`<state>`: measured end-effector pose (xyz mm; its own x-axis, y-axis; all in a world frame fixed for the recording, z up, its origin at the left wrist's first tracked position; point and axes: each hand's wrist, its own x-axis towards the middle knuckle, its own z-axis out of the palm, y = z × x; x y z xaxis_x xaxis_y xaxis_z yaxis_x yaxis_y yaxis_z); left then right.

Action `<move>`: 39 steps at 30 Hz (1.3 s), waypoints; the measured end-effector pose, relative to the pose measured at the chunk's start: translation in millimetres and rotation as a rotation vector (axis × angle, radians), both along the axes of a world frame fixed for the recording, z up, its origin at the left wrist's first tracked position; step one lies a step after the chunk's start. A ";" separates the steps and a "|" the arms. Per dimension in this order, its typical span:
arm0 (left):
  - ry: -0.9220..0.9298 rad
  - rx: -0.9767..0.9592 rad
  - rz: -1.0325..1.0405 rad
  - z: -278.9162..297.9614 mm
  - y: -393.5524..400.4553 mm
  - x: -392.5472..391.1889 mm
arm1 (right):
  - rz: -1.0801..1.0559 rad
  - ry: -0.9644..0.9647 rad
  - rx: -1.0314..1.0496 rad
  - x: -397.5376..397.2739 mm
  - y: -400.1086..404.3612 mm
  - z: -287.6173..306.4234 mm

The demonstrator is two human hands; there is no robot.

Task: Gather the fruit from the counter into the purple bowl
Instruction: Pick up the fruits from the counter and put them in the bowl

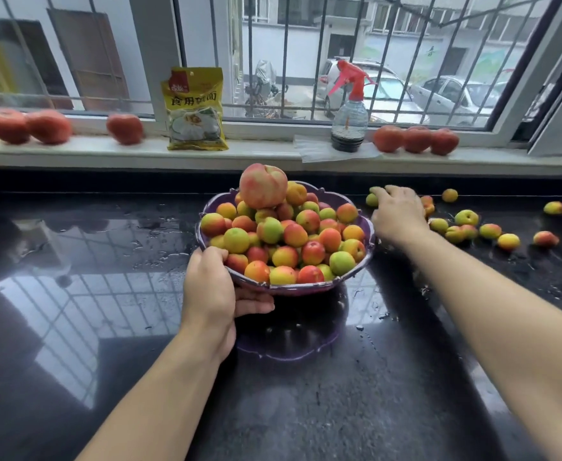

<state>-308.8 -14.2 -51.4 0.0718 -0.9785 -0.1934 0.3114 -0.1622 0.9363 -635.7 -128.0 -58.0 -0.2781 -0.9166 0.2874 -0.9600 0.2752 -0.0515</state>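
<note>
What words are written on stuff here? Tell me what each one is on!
"食用", then two blurred characters: large dark print on the yellow plastic packet on the windowsill.
Its red corner logo: too blurred to read.
The clear spray bottle with red trigger: no readable label.

The tabletop [106,327] to the left of and in front of the bowl [306,289] lies open for passage. The bowl is heaped above its rim, with a large peach [263,186] on top. To the right, loose fruit [465,224] is scattered over the surface, with gaps between pieces. The windowsill [259,154] behind carries tomatoes [415,139], a packet [194,109] and a spray bottle [349,118].
</note>
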 end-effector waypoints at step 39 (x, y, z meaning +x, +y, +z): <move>0.107 -0.064 -0.034 -4.1 6.3 0.7 | 0.046 -0.650 -0.422 80.5 77.2 40.0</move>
